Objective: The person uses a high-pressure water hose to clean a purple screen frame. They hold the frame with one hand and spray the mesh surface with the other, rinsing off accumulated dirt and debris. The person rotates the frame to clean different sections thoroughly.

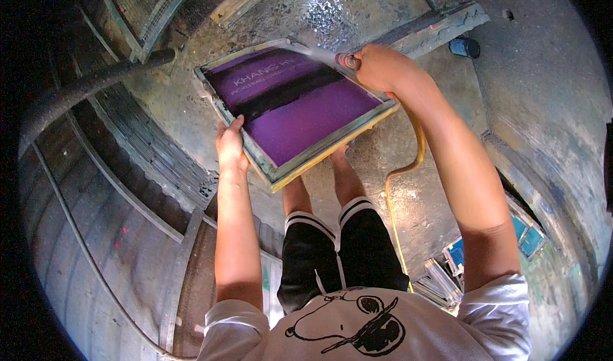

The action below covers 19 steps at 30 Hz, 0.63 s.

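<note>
A screen-printing frame (305,105) with purple mesh and pale lettering tilts in front of me, its wooden border worn and stained. A darker, wet-looking band crosses the mesh. My left hand (231,145) is closed around the left border, thumb on top and fingers mostly hidden beneath. Above the far right corner, my right hand (386,70) grips the end of a yellow hose (420,141). From its reddish tip (347,60) a pale spray of water runs leftward over the frame's far edge. The hose hangs down past my right forearm to the floor.
Water glistens on the concrete floor (329,16) beyond the frame. A thick dark pipe (96,83) juts in from the left. A rough ledge (434,30) and a blue can (464,47) are at the far right. Several stacked frames (439,281) stand near my right elbow.
</note>
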Motion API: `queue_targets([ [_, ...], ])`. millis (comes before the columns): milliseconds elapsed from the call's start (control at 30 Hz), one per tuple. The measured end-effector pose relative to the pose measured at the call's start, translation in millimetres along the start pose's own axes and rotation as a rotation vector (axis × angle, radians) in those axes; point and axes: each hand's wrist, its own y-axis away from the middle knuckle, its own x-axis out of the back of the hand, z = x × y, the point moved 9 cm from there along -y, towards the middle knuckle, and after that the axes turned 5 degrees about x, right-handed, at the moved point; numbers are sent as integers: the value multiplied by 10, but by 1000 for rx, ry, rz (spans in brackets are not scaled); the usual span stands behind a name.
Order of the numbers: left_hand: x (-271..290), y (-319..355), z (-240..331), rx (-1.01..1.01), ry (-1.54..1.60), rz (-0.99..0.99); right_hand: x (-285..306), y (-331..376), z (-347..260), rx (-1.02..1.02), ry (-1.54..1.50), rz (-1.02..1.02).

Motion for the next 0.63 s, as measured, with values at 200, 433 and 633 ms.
queue_targets([
  [200,364,-71,-131,25,-14,-10,2,-298,76,-9,0,-15],
  [433,453,-98,-131,27,-40,7,-27,-533,35,-29,34,-75],
  [633,458,-111,-141,25,-51,13,-35,-729,22,-8,61,-69],
])
